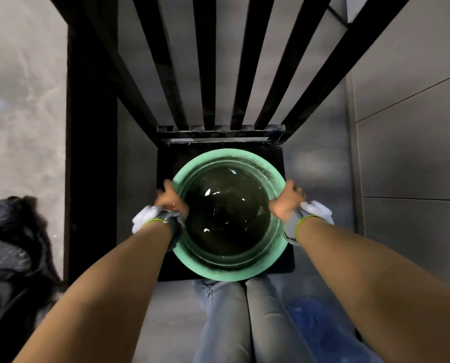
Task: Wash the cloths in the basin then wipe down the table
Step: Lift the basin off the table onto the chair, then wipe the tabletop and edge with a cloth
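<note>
While the left hand point(173, 199) and the right hand point(288, 200) grip opposite sides of its rim with fingers curled over the edge, the green basin point(229, 274) sits on a black chair seat point(288, 258), directly in front of the person. It stands upright with the mouth facing up, it is round and so has no long axis, and dark water point(226, 210) fills it. Behind the seat rise dark slats point(210, 61), grey floor point(323, 158) lies around, a dark bag point(14, 244) is at the left, and legs point(245, 323) in jeans are just below the basin.
</note>
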The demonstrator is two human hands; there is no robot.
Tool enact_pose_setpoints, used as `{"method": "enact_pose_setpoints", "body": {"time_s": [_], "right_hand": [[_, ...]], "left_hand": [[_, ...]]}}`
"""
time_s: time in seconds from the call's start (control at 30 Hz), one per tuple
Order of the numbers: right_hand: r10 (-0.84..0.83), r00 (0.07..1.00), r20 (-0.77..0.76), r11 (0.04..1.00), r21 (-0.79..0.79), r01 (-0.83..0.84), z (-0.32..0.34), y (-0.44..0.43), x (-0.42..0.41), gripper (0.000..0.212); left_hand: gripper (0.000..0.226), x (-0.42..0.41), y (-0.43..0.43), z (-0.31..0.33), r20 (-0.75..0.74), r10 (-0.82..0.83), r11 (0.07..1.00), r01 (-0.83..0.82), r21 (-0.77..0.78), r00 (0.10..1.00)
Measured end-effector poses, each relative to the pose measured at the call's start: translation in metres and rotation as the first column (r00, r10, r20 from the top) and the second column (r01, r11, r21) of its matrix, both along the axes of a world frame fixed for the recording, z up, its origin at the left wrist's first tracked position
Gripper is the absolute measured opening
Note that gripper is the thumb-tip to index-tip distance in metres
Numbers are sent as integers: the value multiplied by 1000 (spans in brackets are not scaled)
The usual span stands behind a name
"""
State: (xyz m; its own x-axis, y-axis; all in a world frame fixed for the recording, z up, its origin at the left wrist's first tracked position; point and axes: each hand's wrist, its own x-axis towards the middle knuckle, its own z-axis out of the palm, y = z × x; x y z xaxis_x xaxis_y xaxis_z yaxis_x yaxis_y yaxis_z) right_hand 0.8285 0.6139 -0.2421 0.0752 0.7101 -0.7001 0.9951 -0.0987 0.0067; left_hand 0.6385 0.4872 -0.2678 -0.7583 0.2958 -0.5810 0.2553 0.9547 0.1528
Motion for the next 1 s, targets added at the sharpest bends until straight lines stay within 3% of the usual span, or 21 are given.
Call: {"method": "enact_pose_setpoints", "body": {"time_s": [0.1,0.2,0.47,0.63,0.8,1.0], "right_hand": [[175,985,4,984,36,-175,24,-13,-13,76],[256,966,-31,966,22,-256,49,-29,-28,78],[424,891,-165,905,28,-425,141,-74,-66,79],[604,763,-229,797,163,-582,201,-99,-95,74],[666,707,-236,746,220,-629,233,-132,-123,74],[683,694,-228,724,336,-602,243,-192,-161,64]], "left_hand": [[72,8,1,32,60,-163,986,164,-21,985],[77,25,-2,61,82,-247,967,250,-39,966],[73,48,-36,152,19,-253,966,254,-52,967],[47,23,-57,217,-115,-87,996,89,12,990],[43,-8,-93,250,-168,-14,995,30,95,986],[52,-37,-157,275,-184,-172,978,190,82,968]]}}
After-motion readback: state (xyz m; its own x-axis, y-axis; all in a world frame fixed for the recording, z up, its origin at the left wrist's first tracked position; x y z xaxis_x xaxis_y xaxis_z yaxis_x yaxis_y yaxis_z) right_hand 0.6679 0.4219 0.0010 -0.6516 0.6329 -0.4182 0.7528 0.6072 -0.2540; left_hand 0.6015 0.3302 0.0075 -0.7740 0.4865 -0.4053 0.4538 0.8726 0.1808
